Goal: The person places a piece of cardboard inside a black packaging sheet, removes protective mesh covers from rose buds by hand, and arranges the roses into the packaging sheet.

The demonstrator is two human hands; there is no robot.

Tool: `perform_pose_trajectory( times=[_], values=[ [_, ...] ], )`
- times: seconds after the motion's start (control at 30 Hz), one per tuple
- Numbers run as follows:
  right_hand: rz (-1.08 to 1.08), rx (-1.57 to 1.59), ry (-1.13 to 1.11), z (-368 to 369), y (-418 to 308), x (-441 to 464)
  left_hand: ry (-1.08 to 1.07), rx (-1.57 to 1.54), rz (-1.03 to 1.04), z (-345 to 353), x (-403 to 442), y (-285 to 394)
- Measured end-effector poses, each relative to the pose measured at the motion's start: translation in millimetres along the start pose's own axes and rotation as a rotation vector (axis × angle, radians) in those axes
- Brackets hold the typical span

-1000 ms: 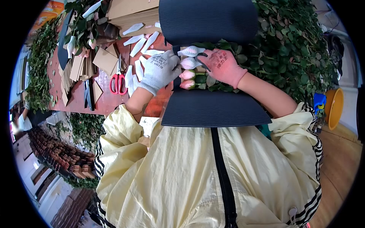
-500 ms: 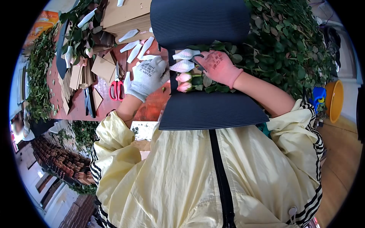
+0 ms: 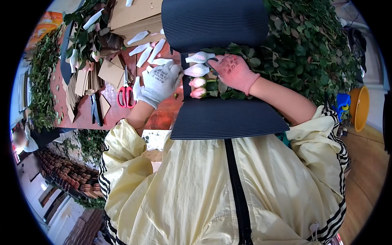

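My left hand [image 3: 160, 85], in a whitish glove, has its fingers closed at the narrow tip of a white foam net sleeve [image 3: 197, 70] covering a flower head. My right hand [image 3: 236, 74], in a pink glove, curls its dark fingertips round the stem end of the sleeved rose; its grip is partly hidden. Another foam net sleeve [image 3: 200, 57] lies just above. Below are two bare pink roses [image 3: 198, 87], side by side, leafy stems pointing right. All rest on black corrugated sheeting [image 3: 228, 118], whose upper part [image 3: 214, 24] curves up behind.
Loose foam nets [image 3: 156, 51] lie on the red table [image 3: 163, 116] with red-handled scissors [image 3: 125, 96], a knife [image 3: 96, 110] and cardboard pieces [image 3: 111, 73]. Leafy stems [image 3: 302, 49] pile at right beside a yellow basin [image 3: 359, 108]. A person [image 3: 26, 139] is at far left.
My left hand has shifted slightly right, its fingers still at the sleeve tip. The lower sleeve's tip has moved a little right. My right hand stays nearly still.
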State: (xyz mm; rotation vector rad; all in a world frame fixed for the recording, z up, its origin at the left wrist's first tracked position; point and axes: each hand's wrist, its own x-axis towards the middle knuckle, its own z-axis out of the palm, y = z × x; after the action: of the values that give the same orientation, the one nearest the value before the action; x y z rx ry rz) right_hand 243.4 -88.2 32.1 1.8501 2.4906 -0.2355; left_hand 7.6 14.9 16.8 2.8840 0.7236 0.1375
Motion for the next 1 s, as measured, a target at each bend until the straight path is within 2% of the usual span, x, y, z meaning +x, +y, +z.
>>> perform_pose_trajectory(
  times=[0.07, 0.1, 0.17, 0.4, 0.5, 0.63, 0.7, 0.77, 0.87, 0.93, 0.97, 1.0],
  values=[
    [0.003, -0.006, -0.013, 0, 0, 2, 0.179, -0.171, 0.029, -8, 4, 6],
    [0.001, -0.015, -0.031, 0, 0, 2, 0.179, -0.172, 0.03, -6, 4, 5],
    [-0.005, -0.024, -0.016, 2, 0, 0, 0.027, -0.079, 0.042, 1, 4, 1],
    [0.064, 0.015, -0.058, 6, -1, 2, -0.015, -0.066, 0.16, -4, 11, -11],
    [0.047, 0.062, -0.03, 4, -1, 0, 0.081, -0.071, 0.224, -4, 8, -16],
    [0.044, 0.022, -0.049, 4, 0, 1, 0.226, -0.049, 0.101, -11, -16, -48],
    [0.044, 0.048, -0.021, 3, 4, 0, 0.094, -0.043, -0.258, -37, -34, -75],
    [0.047, 0.067, -0.1, -4, 1, 2, 0.068, 0.038, -0.354, -54, -39, -73],
    [0.041, 0.055, -0.12, -6, 0, 4, 0.055, -0.165, -0.242, -81, -25, -32],
    [0.035, 0.025, -0.092, -3, 1, 2, 0.085, -0.486, 0.111, -75, -16, -8],
    [0.026, 0.02, -0.094, -1, 2, 2, 0.078, -0.509, 0.251, -64, -9, 2],
    [0.033, 0.029, -0.096, -1, 1, 1, 0.033, -0.567, 0.261, -59, -2, 22]
  ],
)
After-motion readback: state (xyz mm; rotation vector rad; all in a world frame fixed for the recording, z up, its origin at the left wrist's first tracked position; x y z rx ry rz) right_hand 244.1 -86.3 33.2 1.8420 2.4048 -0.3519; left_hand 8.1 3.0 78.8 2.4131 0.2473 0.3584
